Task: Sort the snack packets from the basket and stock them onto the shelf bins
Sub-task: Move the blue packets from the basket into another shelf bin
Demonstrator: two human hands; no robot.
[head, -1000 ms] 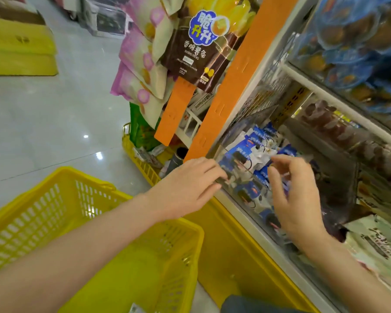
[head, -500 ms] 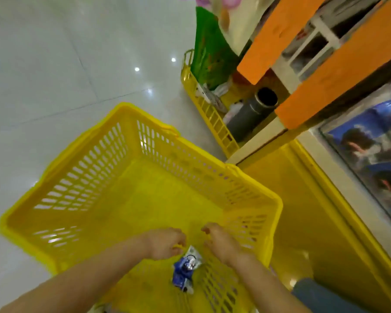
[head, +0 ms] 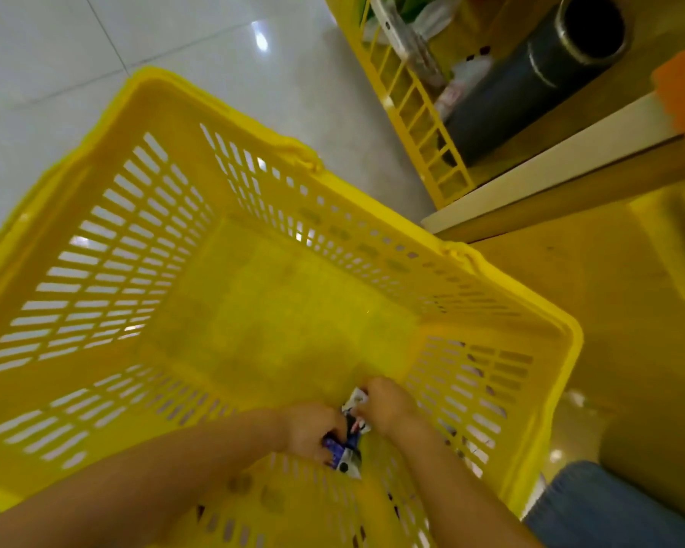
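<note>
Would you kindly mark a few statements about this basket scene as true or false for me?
1. The left hand and the right hand are both inside the yellow basket. True.
2. The basket is packed to its rim. False: its floor is mostly bare, and the only snack packets visible are at the hands.
3. The left hand grips blue-and-white snack packets. True.
4. The right hand rests on the basket's rim. False: it pinches snack packets down inside.
5. A dark tube sits behind a yellow wire rack. True.
</note>
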